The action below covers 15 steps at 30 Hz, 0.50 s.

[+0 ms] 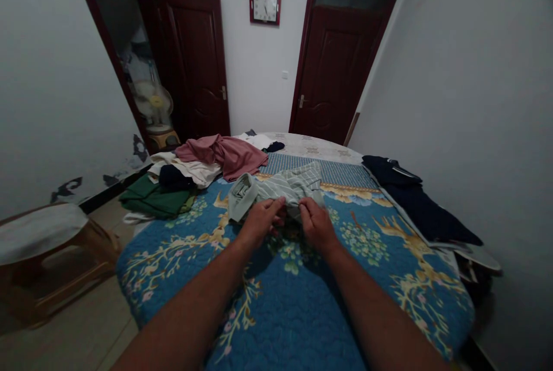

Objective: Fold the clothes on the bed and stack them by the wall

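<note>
A pale green striped collared shirt lies bunched on the blue floral quilt, its collar toward the left. My left hand pinches the shirt's near edge, fingers curled and partly hidden. Just to the right, my right hand grips the same edge between thumb and fingers. Between the two hands a short stretch of cloth is lifted a little off the quilt, with shadow beneath it.
At the far left lies a heap with a pink garment, a cream one and a green one. Dark navy clothes lie folded along the right edge. A stool stands at left, near a fan.
</note>
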Each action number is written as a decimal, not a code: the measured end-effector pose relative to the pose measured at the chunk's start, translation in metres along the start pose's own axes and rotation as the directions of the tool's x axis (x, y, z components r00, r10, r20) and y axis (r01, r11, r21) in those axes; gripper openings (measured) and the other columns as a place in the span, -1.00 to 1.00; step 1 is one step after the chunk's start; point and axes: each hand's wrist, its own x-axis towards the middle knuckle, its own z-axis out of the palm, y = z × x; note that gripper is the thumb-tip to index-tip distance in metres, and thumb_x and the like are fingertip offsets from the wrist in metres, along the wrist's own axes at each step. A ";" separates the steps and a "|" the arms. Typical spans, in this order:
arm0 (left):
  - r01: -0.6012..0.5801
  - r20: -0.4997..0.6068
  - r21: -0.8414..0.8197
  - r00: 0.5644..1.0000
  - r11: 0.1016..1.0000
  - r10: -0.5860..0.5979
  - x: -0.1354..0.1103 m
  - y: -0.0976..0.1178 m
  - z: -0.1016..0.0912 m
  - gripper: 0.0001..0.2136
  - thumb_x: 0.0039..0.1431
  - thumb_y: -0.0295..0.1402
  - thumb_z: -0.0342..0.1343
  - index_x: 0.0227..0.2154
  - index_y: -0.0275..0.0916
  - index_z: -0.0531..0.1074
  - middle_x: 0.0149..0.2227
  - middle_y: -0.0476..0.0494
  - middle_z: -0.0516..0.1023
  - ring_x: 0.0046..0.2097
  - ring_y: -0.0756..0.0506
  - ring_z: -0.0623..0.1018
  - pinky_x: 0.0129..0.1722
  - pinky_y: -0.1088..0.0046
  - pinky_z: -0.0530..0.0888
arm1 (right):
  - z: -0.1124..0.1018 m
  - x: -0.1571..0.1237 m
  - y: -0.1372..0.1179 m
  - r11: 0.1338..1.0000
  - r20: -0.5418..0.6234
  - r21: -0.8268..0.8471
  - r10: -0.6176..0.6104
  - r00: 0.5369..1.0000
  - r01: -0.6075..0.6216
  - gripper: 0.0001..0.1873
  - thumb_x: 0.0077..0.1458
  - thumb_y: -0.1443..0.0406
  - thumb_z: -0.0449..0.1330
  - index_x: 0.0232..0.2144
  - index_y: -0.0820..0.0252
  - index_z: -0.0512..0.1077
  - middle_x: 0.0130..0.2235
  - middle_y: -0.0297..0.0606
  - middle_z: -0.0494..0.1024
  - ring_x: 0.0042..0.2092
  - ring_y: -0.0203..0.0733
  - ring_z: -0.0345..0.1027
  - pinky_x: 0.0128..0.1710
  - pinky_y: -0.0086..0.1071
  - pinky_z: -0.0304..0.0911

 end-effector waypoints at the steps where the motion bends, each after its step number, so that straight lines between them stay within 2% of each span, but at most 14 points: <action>1: 0.000 -0.015 -0.004 1.000 1.000 0.000 0.000 0.002 -0.002 -0.46 0.09 0.25 0.33 -0.31 -0.21 0.56 -0.23 -0.26 0.66 -0.32 -0.14 0.61 -0.52 0.43 0.42 | 0.002 -0.002 -0.003 0.999 0.042 -0.020 -0.036 0.998 0.037 -0.66 0.45 0.13 -0.04 -0.10 0.04 0.51 -0.24 -0.22 0.63 -0.19 -0.03 0.53 -0.12 -0.27 0.31; 5: 0.033 0.020 -0.097 0.999 0.995 -0.031 0.001 0.005 -0.010 -0.50 0.02 0.17 0.41 -0.38 -0.18 0.48 -0.36 -0.13 0.57 -0.28 -0.14 0.59 -0.41 0.40 0.52 | 0.009 -0.008 -0.013 0.981 0.174 -0.081 -0.162 0.971 0.178 -0.69 0.47 0.19 -0.05 -0.04 0.03 0.50 -0.14 -0.19 0.64 -0.10 -0.05 0.53 -0.04 -0.28 0.33; 9: 0.136 0.066 -0.134 0.990 0.982 -0.129 0.005 0.003 -0.018 -0.47 0.02 0.19 0.40 -0.29 -0.21 0.53 -0.30 -0.17 0.60 -0.28 -0.15 0.60 -0.37 0.33 0.57 | 0.012 -0.010 -0.015 0.967 0.231 -0.122 -0.193 0.954 0.225 -0.68 0.49 0.22 -0.05 -0.01 0.05 0.50 -0.15 -0.17 0.63 -0.12 -0.06 0.51 -0.05 -0.29 0.33; 12: 0.156 0.017 -0.161 0.988 0.975 -0.156 0.009 0.002 -0.021 -0.57 -0.05 0.00 0.47 -0.32 -0.22 0.51 -0.35 -0.13 0.59 -0.32 -0.15 0.60 -0.37 0.33 0.57 | 0.014 -0.011 -0.014 0.961 0.251 -0.130 -0.205 0.946 0.243 -0.72 0.49 0.24 -0.01 -0.02 0.04 0.51 -0.16 -0.20 0.63 -0.14 -0.09 0.50 -0.07 -0.31 0.32; 15: 0.077 -0.026 -0.257 0.996 0.963 -0.087 0.010 0.006 -0.022 -0.70 -0.09 -0.20 0.45 -0.42 -0.21 0.46 -0.47 -0.02 0.50 -0.41 -0.08 0.52 -0.40 0.38 0.55 | 0.015 -0.012 -0.014 0.953 0.261 -0.071 -0.267 0.928 0.295 -0.76 0.48 0.26 0.03 -0.03 0.07 0.51 -0.18 -0.21 0.64 -0.17 -0.12 0.50 -0.09 -0.33 0.33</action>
